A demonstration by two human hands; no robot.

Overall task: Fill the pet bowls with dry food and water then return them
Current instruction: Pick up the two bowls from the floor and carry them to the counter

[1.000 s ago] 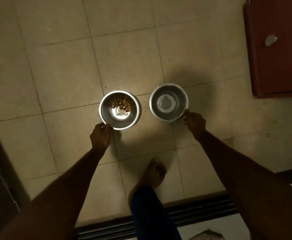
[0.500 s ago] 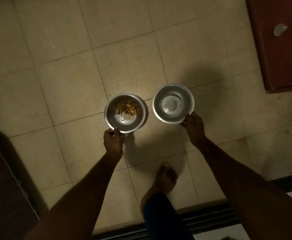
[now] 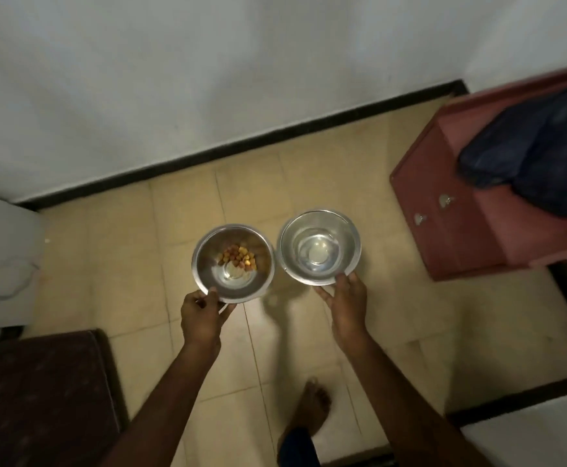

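- Below, a tiled floor [image 3: 187, 251] in pale beige, dimly lit, with thin grout lines and soft shadows under the bowls.
- Beyond, a white wall [image 3: 208, 79] meeting the floor along a black skirting strip [image 3: 241, 143].
- At right, a reddish cabinet [image 3: 450, 224] with two small round knobs, set near the corner; dark blue cloth [image 3: 538, 150] heaped on top.
- At lower left, a dark brown mat or cushion [image 3: 39, 392]; above it, a pale grey object [image 3: 2, 257], blurred, kind not clear.
- Left hand [image 3: 201, 315] gripping the near rim of the food bowl [image 3: 208, 261], thumb over the edge; dry food [image 3: 238, 257] piled small near the centre of that steel bowl.
- Right hand [image 3: 346, 301] gripping the near rim of the water bowl [image 3: 342, 230], thumb on the lip, fingers beneath; clear water [image 3: 315, 251] shallow inside.
- Both bowls held level above the floor, side by side, rims just apart.
- A bare foot [image 3: 312, 406] on the tiles between the forearms, with a dark blue trouser leg [image 3: 295, 446] at the bottom edge.
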